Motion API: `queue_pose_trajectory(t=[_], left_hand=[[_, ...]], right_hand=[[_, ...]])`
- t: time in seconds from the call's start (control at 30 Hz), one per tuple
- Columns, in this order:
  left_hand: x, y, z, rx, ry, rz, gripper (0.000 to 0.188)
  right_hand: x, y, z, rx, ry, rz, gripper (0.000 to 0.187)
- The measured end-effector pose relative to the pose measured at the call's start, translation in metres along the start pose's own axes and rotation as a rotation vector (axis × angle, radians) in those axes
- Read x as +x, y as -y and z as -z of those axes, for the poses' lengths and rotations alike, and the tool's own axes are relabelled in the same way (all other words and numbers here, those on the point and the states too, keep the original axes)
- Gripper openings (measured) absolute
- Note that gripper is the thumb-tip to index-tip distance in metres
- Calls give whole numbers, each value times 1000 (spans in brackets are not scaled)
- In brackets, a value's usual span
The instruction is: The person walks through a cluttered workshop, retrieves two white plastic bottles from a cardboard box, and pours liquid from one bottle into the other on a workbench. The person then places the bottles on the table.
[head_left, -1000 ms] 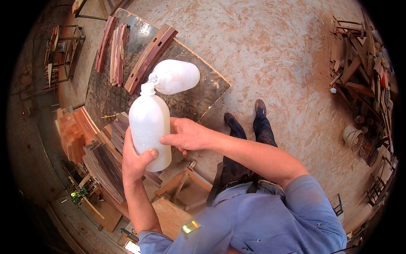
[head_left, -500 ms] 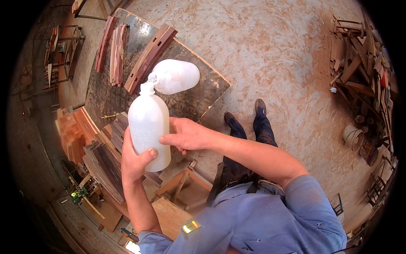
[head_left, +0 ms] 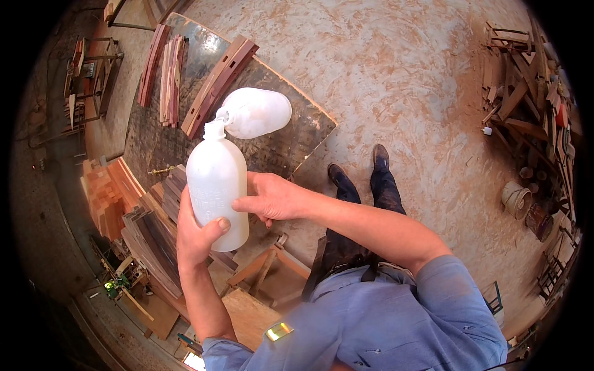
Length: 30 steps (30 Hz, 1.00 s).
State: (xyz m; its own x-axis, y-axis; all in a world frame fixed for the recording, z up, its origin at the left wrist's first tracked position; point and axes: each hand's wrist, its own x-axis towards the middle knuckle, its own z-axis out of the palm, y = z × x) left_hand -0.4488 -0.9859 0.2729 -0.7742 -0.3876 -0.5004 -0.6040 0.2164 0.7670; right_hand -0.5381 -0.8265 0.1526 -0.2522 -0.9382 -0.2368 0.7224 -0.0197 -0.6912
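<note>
left hand (head_left: pixel 197 238): fingers wrapped round translucent white cylindrical plastic bottle (head_left: pixel 213 170)
right hand (head_left: pixel 272 196): fingers bent round bottle's side, thumb in front

held bottle (head_left: pixel 215 179) between left hand (head_left: pixel 199 238) and right hand (head_left: pixel 272 196) | second bottle (head_left: pixel 260 112) beside its mouth, to the right, in front of panel (head_left: pixel 303 117) in view | timber lengths (head_left: pixel 218 86) on panel's far-left part | board stack (head_left: pixel 148 244) left of left hand | bucket (head_left: pixel 515 199) far right, beside near end of scrap-wood pile (head_left: pixel 516 99)
</note>
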Motion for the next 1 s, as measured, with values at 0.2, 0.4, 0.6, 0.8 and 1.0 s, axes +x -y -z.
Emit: queue_pose_trajectory(t=[0.2, 0.4, 0.6, 0.8, 1.0], left_hand=[[0, -1, 1, 4, 3, 7, 108], [0, -4, 1, 8, 0, 3, 109], [0, -7, 2, 18, 1, 3, 109], [1, -7, 2, 15, 13, -5, 108], [1, -7, 2, 26, 9, 1, 109]], right_hand=[[1, -1, -1, -6, -5, 2, 64], [1, 2, -1, -9, -1, -8, 65], [2, 2, -1, -17, 8, -8, 66], [3, 0, 0, -7, 16, 12, 67], [4, -3, 0, -10, 9, -3, 67]])
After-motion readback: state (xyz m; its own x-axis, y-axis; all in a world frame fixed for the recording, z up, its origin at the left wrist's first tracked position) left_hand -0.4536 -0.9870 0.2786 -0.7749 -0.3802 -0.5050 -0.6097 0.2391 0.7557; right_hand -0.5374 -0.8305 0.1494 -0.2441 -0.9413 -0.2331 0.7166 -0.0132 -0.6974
